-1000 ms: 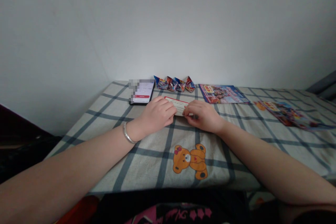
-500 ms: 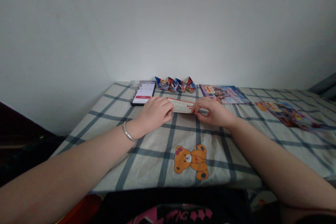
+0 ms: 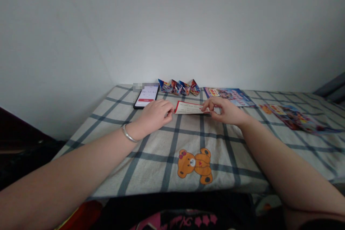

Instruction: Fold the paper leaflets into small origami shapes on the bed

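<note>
A folded strip of printed paper, cream with red edges and small text, is held just above the checked tablecloth in front of me. My right hand pinches its right end between thumb and fingers. At the left end, my left hand has its fingers closed together right beside the paper's corner. Whether those fingertips still touch the paper I cannot tell, and nothing shows between them. A silver bangle circles my left wrist.
Behind my left hand lies a phone showing a timer. Several folded paper shapes stand by the wall. Colourful printed leaflets lie to the right, another leaflet nearer. The checked cloth has a printed bear.
My left fingers have slid left off the paper's end, baring its red left edge. The paper and my right hand have shifted slightly to the right.
</note>
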A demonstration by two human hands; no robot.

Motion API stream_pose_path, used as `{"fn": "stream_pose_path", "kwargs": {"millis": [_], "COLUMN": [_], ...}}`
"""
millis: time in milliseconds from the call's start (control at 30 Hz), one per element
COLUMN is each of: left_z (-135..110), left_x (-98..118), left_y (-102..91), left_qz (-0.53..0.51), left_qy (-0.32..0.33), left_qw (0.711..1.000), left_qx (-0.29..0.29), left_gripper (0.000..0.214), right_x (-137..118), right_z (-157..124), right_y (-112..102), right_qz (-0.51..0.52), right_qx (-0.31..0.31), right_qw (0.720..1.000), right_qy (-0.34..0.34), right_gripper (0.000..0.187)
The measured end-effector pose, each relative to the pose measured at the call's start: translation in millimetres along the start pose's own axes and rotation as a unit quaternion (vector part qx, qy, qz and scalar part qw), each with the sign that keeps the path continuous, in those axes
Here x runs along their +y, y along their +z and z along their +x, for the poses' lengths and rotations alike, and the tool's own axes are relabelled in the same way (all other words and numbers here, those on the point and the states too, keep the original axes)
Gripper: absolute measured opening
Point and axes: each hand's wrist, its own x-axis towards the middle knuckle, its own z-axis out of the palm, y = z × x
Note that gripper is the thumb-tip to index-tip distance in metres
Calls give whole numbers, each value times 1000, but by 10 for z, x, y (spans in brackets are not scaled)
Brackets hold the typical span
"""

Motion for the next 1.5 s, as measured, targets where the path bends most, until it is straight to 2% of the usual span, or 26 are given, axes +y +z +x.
{"fn": "stream_pose_path", "kwargs": {"millis": [200,333,467,567,733,800,967,1133,1233,1500], "left_z": [-17,-37,-48,-54,-68,-73,-81,-84,-82,-88], "left_x": [-12,16,40,24,-20,-26,-15,18,48,66], "left_y": [-21,3,6,-4,2,14,34,31,29,45], "left_qz": [-29,-55,-67,-79,-100,-105,-101,-42,-17,-13], "left_qy": [11,83,154,171,163,157,140,99,72,33], "left_qw": [999,994,981,977,975,974,978,988,990,993], "left_qx": [-9,-40,-92,-102,-117,-125,-121,-110,-117,-112], "left_gripper": [8,19,26,29,30,31,31,32,36,41], "right_x": [30,-39,-168,-202,-36,74,235,149,77,22], "right_z": [-3,16,45,63,47,26,-5,19,37,46], "right_y": [48,193,317,320,201,163,133,130,143,148], "right_qz": [-6,-13,-76,-110,-141,-151,-119,-40,5,28], "right_qx": [-41,-89,-77,-97,-128,-113,-97,-111,-128,-143], "right_qw": [999,996,994,989,981,982,987,990,988,986], "right_qy": [20,19,15,-13,-26,-19,-40,-80,-81,-78], "right_gripper": [17,16,15,13,30,35,26,17,11,11]}}
